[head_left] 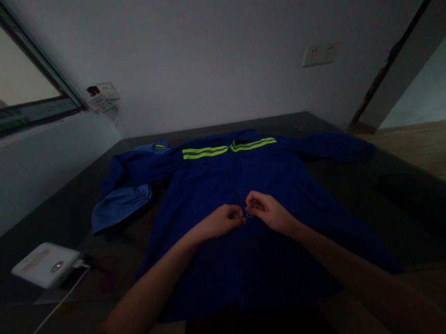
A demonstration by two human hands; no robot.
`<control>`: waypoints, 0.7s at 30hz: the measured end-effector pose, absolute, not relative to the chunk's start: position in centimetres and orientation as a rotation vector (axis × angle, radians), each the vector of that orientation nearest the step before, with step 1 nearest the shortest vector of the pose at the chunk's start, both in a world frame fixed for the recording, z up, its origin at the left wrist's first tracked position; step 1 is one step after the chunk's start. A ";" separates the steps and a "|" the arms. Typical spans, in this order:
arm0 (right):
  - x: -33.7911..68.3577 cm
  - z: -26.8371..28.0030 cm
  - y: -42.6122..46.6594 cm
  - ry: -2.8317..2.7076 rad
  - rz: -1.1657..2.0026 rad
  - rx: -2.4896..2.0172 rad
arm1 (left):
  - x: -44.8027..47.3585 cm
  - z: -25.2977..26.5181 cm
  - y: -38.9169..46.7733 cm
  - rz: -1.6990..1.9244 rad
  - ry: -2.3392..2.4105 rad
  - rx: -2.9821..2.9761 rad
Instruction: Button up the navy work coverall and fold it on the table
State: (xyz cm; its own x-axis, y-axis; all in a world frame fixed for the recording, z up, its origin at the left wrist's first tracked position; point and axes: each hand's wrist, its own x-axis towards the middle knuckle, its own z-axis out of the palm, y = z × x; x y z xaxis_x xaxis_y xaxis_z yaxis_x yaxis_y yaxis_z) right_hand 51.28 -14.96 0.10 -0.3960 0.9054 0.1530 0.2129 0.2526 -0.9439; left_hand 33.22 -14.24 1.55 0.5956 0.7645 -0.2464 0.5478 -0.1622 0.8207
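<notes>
A dark blue work jacket [217, 188] lies spread out with its sleeves to the sides and yellow-green reflective strips [205, 152] across the chest. Over its middle, my left hand [228, 219] is closed, thumb and fingers pinched together. Close beside it my right hand [266, 208] is closed too, with its fingers curled in. Between the fingertips shows a small, pale, thin thing [249, 215], too dim and small to name. Whether it is held by one hand or both is hard to see.
The jacket lies on a dark table [117, 240] against a wall. A lighter blue cloth [122, 208] is partly under the left sleeve. A white box-shaped device [46, 265] with a white cable [52, 312] stands at the left. A dark item [412, 194] lies at the right.
</notes>
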 end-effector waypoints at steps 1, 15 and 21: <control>51.3 0.0 -14.9 -1.770 1.203 -1.022 | 33.2 1.5 -14.2 0.279 1.063 1.850; 51.5 0.2 -14.7 -1.740 1.314 -1.009 | 33.4 1.2 -14.2 0.274 1.088 1.818; 51.7 0.2 -14.6 -1.743 1.278 -1.061 | 33.3 0.9 -14.0 0.248 1.034 1.726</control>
State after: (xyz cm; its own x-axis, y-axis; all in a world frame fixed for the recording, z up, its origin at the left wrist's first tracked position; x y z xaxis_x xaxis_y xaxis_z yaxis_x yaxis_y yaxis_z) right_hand 51.69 -14.63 0.24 -0.4045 0.9113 0.0772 0.2002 0.1706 -0.9648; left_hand 33.26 -13.98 0.89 0.6033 0.7357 -0.3077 0.5159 -0.0658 0.8541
